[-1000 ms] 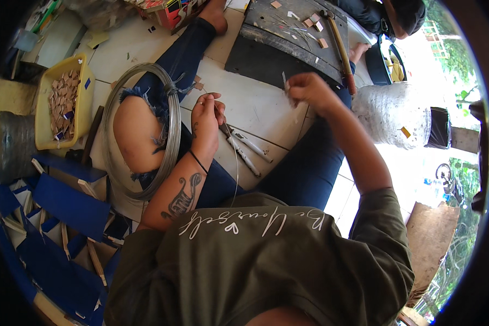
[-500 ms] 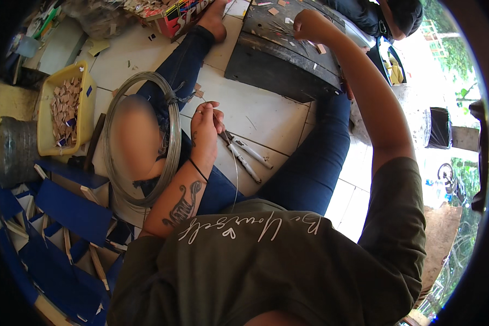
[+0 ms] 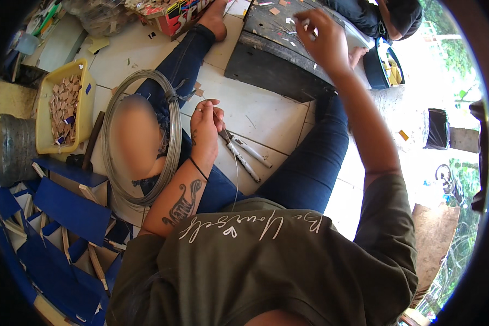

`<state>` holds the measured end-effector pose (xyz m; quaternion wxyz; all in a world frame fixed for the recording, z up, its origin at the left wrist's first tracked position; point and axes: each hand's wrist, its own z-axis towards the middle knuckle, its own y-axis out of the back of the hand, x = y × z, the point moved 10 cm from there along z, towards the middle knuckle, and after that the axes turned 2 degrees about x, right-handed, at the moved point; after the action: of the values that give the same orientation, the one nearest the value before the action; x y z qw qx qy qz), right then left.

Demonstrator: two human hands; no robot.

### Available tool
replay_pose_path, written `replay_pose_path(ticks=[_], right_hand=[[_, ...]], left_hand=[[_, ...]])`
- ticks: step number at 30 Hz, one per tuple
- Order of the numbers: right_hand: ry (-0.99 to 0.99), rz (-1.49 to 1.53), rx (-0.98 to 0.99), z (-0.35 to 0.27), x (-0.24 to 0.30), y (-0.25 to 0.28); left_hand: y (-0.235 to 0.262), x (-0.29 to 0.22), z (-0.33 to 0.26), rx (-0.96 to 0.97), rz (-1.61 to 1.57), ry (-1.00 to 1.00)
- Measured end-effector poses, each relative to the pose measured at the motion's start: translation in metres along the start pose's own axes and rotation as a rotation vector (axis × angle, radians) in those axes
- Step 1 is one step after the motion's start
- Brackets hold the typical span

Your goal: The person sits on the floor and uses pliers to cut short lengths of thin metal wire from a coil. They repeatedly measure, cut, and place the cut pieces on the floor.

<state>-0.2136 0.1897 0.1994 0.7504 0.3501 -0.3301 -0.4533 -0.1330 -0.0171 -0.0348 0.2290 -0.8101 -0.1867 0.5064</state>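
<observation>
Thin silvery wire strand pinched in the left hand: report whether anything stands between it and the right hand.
Nothing visible blocks the way from the right hand to the wire strand; the black box-shaped stand and white floor tiles appear to lie below that path.

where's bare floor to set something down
Floor tiles between the black box and pliers, right of the left hand, are mostly bare. Crowded: the box's top, with scraps, and the left side, with a yellow basket and blue panels.

An olive T-shirt (image 3: 266, 266) tops ripped blue jeans (image 3: 309, 163).
</observation>
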Motion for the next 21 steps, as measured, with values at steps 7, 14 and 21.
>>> replay_pose_path(ticks=[7,14,21], right_hand=[[-0.243,-0.063,0.676,-0.149,0.025,-0.129],[-0.414,-0.257,0.951,-0.218,0.029,-0.217],[-0.262,-0.293,0.956,-0.210,0.036,-0.230]], left_hand=[[0.001,0.000,-0.002,-0.016,0.054,0.000],[0.004,0.005,0.000,-0.022,0.079,0.003],[-0.001,0.014,0.002,0.015,0.061,0.052]])
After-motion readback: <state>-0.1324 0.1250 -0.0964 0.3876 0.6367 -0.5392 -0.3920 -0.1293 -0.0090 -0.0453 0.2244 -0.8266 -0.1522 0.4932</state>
